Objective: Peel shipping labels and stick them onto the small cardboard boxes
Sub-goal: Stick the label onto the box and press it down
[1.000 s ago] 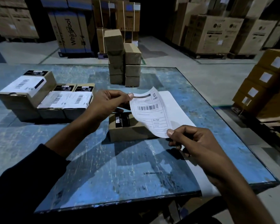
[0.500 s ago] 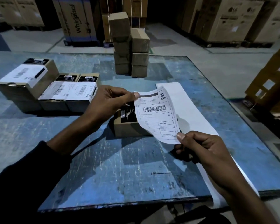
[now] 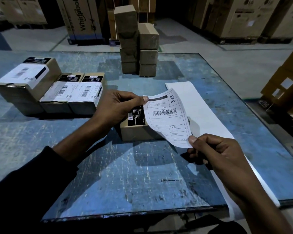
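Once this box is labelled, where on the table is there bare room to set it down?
Bare table lies between the near edge and the box, and between the labelled boxes and plain stack. The liner strip covers the right.

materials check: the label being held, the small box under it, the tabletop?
Label: thin matte white paper, printed black; it curves between the left hand and right hand.
Small box: brown cardboard, matte, with a black printed sticker on top.
Tabletop: hard flat surface, blue coating heavily scratched and worn pale; probably painted metal or board, cannot tell which.
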Available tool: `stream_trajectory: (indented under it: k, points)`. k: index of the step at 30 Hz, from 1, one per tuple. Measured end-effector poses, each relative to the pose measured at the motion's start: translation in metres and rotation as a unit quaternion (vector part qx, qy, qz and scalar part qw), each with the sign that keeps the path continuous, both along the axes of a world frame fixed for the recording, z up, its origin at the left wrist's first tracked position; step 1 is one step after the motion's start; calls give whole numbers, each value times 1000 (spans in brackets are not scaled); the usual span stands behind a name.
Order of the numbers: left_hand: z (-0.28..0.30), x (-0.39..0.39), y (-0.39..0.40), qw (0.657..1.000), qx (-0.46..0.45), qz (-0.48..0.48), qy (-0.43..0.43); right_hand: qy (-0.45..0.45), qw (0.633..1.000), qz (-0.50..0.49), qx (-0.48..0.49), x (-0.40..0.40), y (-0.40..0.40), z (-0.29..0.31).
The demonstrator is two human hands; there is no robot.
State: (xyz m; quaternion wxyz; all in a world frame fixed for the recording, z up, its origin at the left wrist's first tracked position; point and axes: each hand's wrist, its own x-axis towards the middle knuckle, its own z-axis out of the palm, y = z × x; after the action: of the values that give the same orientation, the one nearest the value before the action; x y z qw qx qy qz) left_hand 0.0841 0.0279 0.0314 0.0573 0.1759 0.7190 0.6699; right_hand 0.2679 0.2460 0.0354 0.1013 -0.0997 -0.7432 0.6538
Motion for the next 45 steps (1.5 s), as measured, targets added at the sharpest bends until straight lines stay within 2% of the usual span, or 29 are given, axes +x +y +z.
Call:
stream_trajectory:
  k: [45]
  points:
    - [-9, -11, 2, 999, -50, -4, 20, -20, 999, -9, 31, -3, 1, -4]
